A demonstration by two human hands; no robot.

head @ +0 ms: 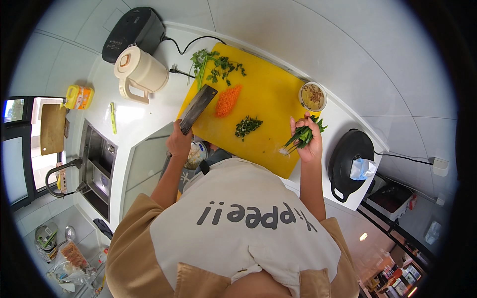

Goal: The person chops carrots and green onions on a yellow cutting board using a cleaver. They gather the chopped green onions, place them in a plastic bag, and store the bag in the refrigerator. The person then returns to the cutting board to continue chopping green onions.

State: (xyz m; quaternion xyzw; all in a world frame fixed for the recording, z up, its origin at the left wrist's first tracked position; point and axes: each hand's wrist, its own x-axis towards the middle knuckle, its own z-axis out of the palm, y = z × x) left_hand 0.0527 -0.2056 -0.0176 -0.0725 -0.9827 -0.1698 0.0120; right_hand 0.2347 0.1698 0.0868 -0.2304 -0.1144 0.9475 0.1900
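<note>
My left hand (179,140) grips a kitchen cleaver (199,108), its dark, broad blade angled over the left edge of a yellow cutting board (274,89). Above the board's right side, my right hand (312,143) holds a bunch of green onions (304,135), with thin pale ends sticking out towards the lower left. Between my hands lies a small heap of chopped greens (248,127). Finely chopped carrot (228,101) is piled further up the board. Leafy cilantro sprigs (220,67) rest at its far left corner. By the far right corner sits a bowl (313,97) with yellowish and brown contents.
Left of the board stand a cream electric kettle (143,70) and a black appliance (134,33). A green peeler-like tool (113,118) lies near the sink (98,167). A black lidded electric pan (350,156) is at the right. Below the counter shows a waste bin (196,154).
</note>
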